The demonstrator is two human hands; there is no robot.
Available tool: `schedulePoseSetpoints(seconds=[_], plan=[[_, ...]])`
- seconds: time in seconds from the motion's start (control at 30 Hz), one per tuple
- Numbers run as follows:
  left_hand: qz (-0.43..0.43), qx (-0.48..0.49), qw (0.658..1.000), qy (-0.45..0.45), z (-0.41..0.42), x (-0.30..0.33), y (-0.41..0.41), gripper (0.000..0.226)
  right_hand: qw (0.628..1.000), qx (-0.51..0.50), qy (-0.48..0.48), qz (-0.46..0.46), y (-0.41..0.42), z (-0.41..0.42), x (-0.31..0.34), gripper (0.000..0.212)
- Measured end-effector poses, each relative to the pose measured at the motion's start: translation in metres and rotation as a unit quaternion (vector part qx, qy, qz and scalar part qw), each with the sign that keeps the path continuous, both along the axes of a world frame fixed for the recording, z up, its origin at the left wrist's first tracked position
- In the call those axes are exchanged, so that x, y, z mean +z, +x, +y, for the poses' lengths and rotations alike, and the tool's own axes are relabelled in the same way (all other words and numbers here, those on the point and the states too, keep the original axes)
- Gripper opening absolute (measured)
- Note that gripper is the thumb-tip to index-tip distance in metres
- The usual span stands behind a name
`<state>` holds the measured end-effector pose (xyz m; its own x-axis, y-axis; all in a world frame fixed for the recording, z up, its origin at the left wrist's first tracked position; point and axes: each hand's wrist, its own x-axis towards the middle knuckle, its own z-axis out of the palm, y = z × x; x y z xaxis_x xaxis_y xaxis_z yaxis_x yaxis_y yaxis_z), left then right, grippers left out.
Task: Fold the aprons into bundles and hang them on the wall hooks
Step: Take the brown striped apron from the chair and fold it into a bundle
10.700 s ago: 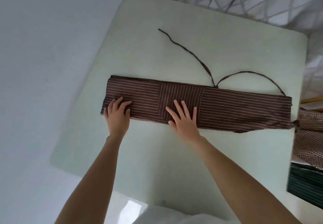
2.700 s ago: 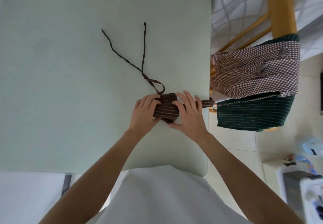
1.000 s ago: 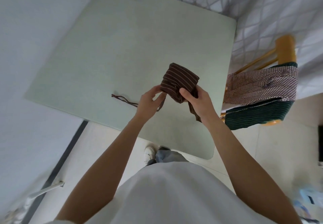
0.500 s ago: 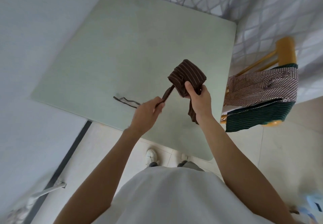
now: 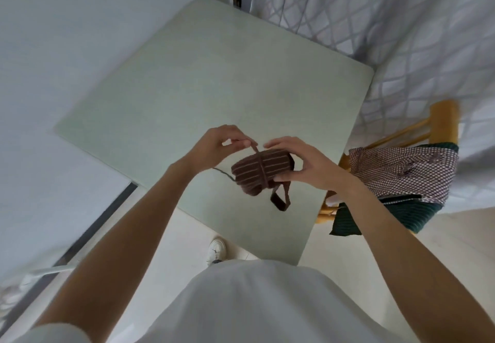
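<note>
A brown striped apron, rolled into a small bundle (image 5: 261, 172), is held in the air over the near edge of the pale green table (image 5: 214, 88). My right hand (image 5: 302, 164) grips the bundle's right end. My left hand (image 5: 218, 145) pinches a brown apron strap (image 5: 255, 149) that runs across the middle of the bundle. A loop of strap (image 5: 281, 203) hangs below the bundle. No wall hooks are in view.
A wooden chair (image 5: 439, 125) stands right of the table, with a checked apron (image 5: 401, 171) and a dark green striped apron (image 5: 417, 215) draped over it. A patterned curtain (image 5: 401, 34) hangs behind. A white wall (image 5: 67, 34) borders the table's left side.
My left hand has brought the strap up and over the bundle, so it now crosses the bundle's middle. The bundle has turned flatter in my right hand.
</note>
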<state>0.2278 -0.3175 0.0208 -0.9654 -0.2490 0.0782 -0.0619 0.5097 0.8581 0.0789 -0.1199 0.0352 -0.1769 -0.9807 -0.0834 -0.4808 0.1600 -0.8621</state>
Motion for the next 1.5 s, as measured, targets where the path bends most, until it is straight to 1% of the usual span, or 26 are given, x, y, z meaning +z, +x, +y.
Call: schedulePoseSetpoints(seconds=[0.03, 0.07, 0.1, 0.13, 0.17, 0.2, 0.27, 0.3, 0.37, 0.43, 0.53, 0.63, 0.7, 0.77, 0.83, 0.87, 0.93, 1.0, 1.1, 1.17, 1.23, 1.33, 1.4, 1.43, 1.47, 1.5], plan=[[0.007, 0.019, 0.996, 0.086, 0.01, -0.001, 0.0, 0.015, 0.999, -0.006, -0.016, -0.049, -0.001, 0.001, 0.005, 0.057], [0.009, 0.035, 0.987, 0.158, 0.018, -0.004, 0.001, 0.023, 0.994, -0.013, -0.026, -0.108, 0.0, 0.0, 0.01, 0.061], [-0.001, 0.058, 0.978, 0.201, 0.026, -0.007, 0.001, 0.038, 0.984, -0.024, -0.031, -0.173, -0.001, 0.0, 0.014, 0.061], [-0.019, 0.083, 0.971, 0.224, 0.034, -0.011, 0.002, 0.049, 0.971, -0.038, -0.036, -0.234, 0.0, -0.002, 0.017, 0.057], [-0.038, 0.104, 0.967, 0.229, 0.041, -0.015, 0.003, 0.051, 0.958, -0.053, -0.044, -0.279, 0.001, -0.003, 0.018, 0.053], [-0.052, 0.122, 0.967, 0.217, 0.046, -0.02, 0.002, 0.042, 0.949, -0.068, -0.051, -0.303, 0.001, -0.005, 0.019, 0.048], [-0.05, 0.171, 0.97, 0.164, 0.052, -0.028, 0.003, 0.024, 0.945, -0.096, -0.062, -0.307, 0.003, -0.008, 0.019, 0.045], [-0.033, 0.192, 0.968, 0.157, 0.056, -0.028, 0.004, 0.022, 0.945, -0.112, -0.066, -0.302, 0.002, -0.01, 0.018, 0.044], [-0.002, 0.208, 0.954, 0.215, 0.061, -0.023, 0.009, 0.027, 0.943, -0.133, -0.07, -0.296, 0.002, -0.014, 0.015, 0.044], [-0.002, 0.16, 0.952, 0.261, 0.064, -0.02, 0.013, 0.032, 0.942, -0.142, -0.071, -0.295, 0.001, -0.015, 0.012, 0.046], [-0.036, 0.095, 0.955, 0.277, 0.06, -0.027, 0.018, 0.03, 0.936, -0.151, -0.072, -0.311, 0.0, -0.017, 0.009, 0.057], [-0.084, 0.078, 0.964, 0.239, 0.049, -0.037, 0.021, 0.025, 0.926, -0.159, -0.078, -0.335, -0.002, -0.014, 0.009, 0.059], [-0.123, 0.074, 0.981, 0.133, 0.037, -0.04, 0.02, 0.02, 0.941, -0.131, -0.066, -0.306, -0.003, -0.009, 0.009, 0.052], [-0.144, 0.097, 0.984, -0.028, 0.019, -0.037, 0.012, 0.015, 0.967, -0.076, -0.022, -0.243, -0.002, -0.005, 0.011, 0.045], [-0.155, 0.084, 0.97, -0.17, 0.005, -0.019, 0.002, 0.013, 0.992, -0.01, 0.028, -0.125, 0.0, -0.004, 0.007, 0.037], [-0.159, 0.058, 0.961, -0.219, -0.001, -0.009, -0.004, 0.015, 0.997, 0.019, 0.051, -0.051, 0.001, -0.005, 0.003, 0.034], [-0.173, 0.009, 0.945, -0.276, -0.005, 0.009, -0.013, 0.017, 0.992, 0.04, 0.089, 0.076, 0.002, -0.008, -0.007, 0.032], [-0.194, -0.001, 0.937, -0.291, -0.002, 0.015, -0.018, 0.016, 0.982, 0.012, 0.105, 0.16, 0.005, -0.012, -0.019, 0.033], [-0.195, 0.07, 0.939, -0.275, 0.007, 0.007, -0.012, 0.016, 0.97, -0.099, 0.084, 0.207, 0.012, -0.022, -0.037, 0.038], [-0.173, 0.166, 0.949, -0.206, 0.013, 0.0, 0.0, 0.014, 0.963, -0.204, 0.076, 0.159, 0.027, -0.029, -0.042, 0.039], [-0.125, 0.257, 0.948, -0.137, 0.019, -0.005, 0.012, 0.011, 0.958, -0.275, 0.076, 0.033, 0.046, -0.041, -0.044, 0.037], [-0.033, 0.35, 0.931, -0.093, 0.023, -0.013, 0.032, 0.009, 0.929, -0.311, 0.082, -0.182, 0.071, -0.06, -0.048, 0.034], [-0.02, 0.381, 0.922, -0.063, 0.016, -0.025, 0.04, 0.009, 0.896, -0.309, 0.099, -0.302, 0.082, -0.076, -0.058, 0.033], [-0.028, 0.388, 0.92, -0.045, 0.01, -0.035, 0.043, 0.01, 0.889, -0.301, 0.109, -0.328, 0.084, -0.084, -0.068, 0.036], [-0.039, 0.39, 0.92, -0.028, 0.006, -0.043, 0.043, 0.011, 0.894, -0.293, 0.11, -0.32, 0.086, -0.089, -0.076, 0.041], [-0.052, 0.389, 0.92, -0.012, 0.001, -0.053, 0.041, 0.012, 0.908, -0.288, 0.122, -0.28, 0.085, -0.093, -0.085, 0.046]])
